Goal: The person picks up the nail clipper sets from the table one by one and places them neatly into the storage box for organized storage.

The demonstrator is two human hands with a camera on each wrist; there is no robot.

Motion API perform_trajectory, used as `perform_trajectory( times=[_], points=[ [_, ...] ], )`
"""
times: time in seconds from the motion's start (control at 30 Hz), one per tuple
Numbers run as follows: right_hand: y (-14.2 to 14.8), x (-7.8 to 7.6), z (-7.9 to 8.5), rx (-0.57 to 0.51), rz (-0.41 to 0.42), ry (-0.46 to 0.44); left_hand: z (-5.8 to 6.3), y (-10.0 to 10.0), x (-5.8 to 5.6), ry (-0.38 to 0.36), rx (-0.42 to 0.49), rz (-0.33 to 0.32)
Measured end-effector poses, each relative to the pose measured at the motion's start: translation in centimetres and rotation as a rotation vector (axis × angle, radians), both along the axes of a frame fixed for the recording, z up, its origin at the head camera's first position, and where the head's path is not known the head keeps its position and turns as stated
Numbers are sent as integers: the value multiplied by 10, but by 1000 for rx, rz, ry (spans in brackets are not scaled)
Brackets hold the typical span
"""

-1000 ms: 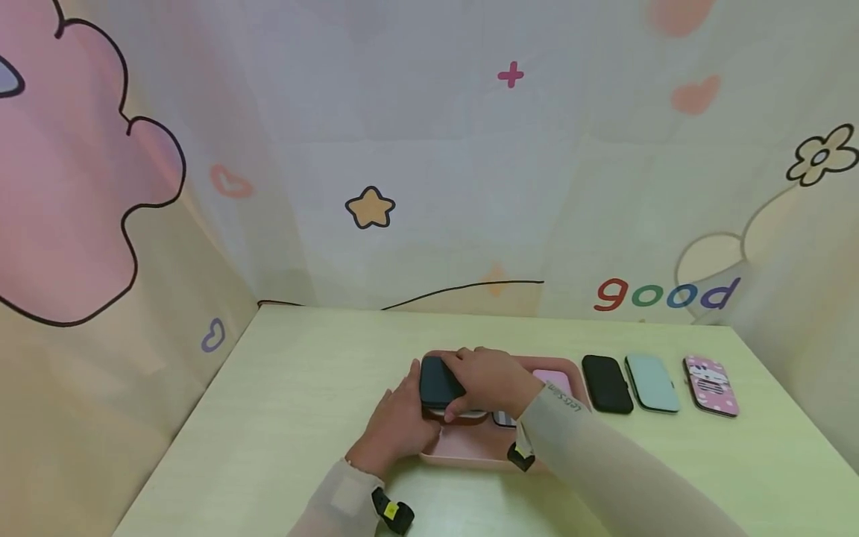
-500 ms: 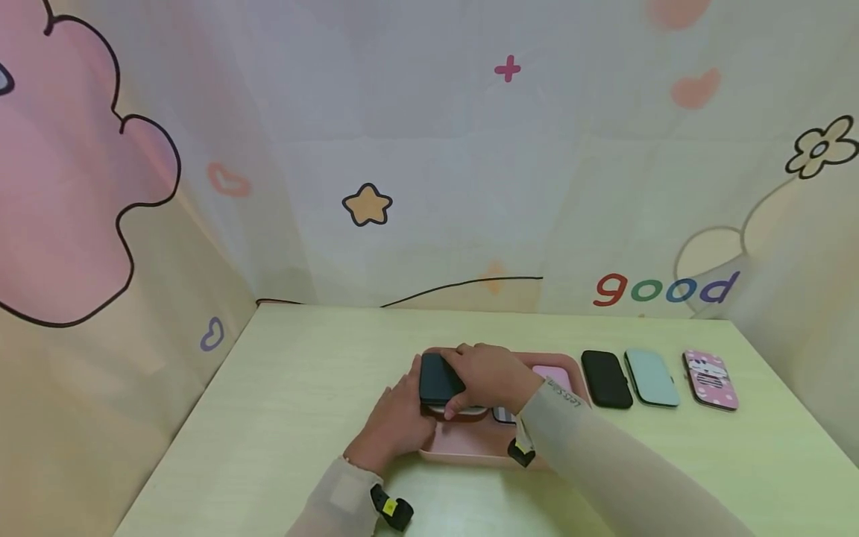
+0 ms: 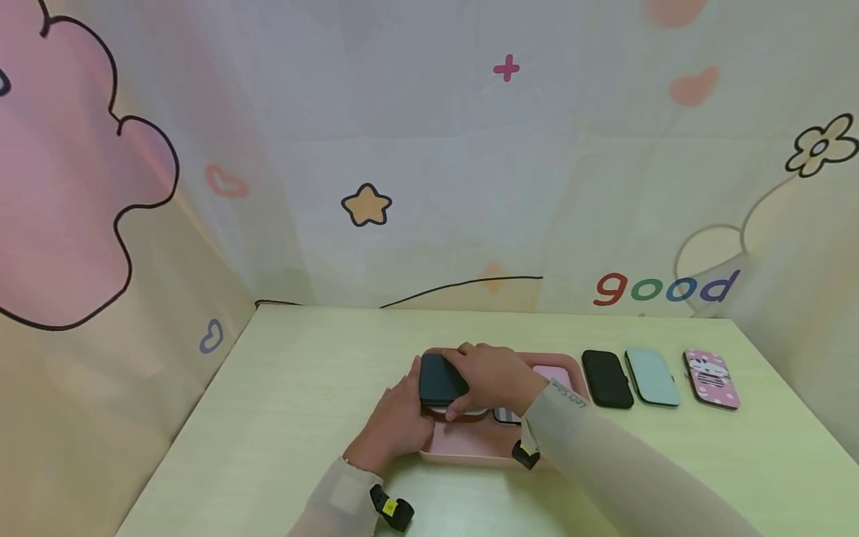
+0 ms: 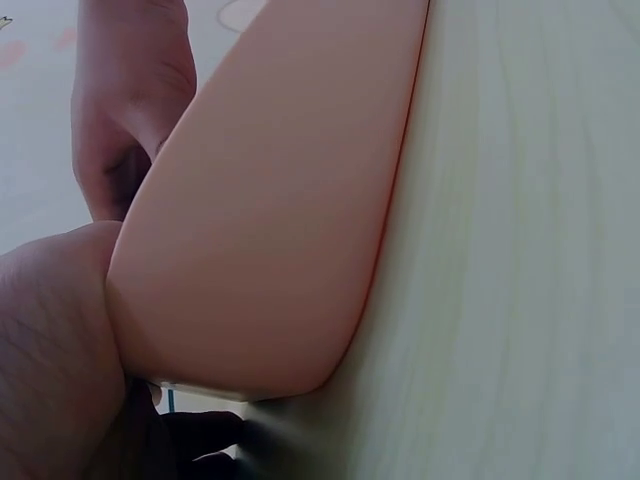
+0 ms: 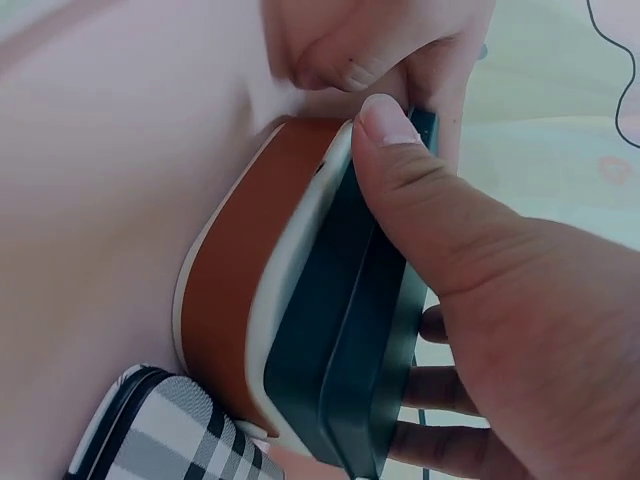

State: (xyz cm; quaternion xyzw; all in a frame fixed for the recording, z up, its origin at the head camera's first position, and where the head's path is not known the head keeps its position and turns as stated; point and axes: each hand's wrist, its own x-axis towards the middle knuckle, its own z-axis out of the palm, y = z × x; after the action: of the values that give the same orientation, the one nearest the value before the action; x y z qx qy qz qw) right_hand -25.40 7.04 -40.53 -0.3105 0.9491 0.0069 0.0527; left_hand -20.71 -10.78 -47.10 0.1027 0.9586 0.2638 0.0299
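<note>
A shallow pink tray sits on the table with several small rounded cases in it. My left hand grips its left wall, thumb inside and fingers along the outside. At the tray's left end, my right hand holds a dark teal case between thumb and fingers. Directly beneath that case, the right wrist view shows a white and brown layered case. A black-and-white plaid case lies beside the stack. Part of a pink case shows behind the right wrist.
Right of the tray, a black case, a mint-green case and a pink patterned case lie in a row on the pale table. A printed cloth backdrop hangs behind and along the sides.
Both hands keep their holds on the dark teal case and the tray. My right wrist has shifted very slightly to the right, and the head view has tilted a little.
</note>
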Motion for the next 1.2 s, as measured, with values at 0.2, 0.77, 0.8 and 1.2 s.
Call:
perform_trajectory(
  times=[0.2,0.77,0.8,1.2],
  points=[
    [13,0,-2,-61,-4,-43,0,1,0,-2,9,1],
    [153,-30,25,-166,-228,-50,-2,1,0,8,4,39],
    [159,-30,23,-166,-231,-54,-2,0,1,5,3,39],
    [209,-26,14,-148,-257,-46,-2,3,1,14,17,31]
  ],
)
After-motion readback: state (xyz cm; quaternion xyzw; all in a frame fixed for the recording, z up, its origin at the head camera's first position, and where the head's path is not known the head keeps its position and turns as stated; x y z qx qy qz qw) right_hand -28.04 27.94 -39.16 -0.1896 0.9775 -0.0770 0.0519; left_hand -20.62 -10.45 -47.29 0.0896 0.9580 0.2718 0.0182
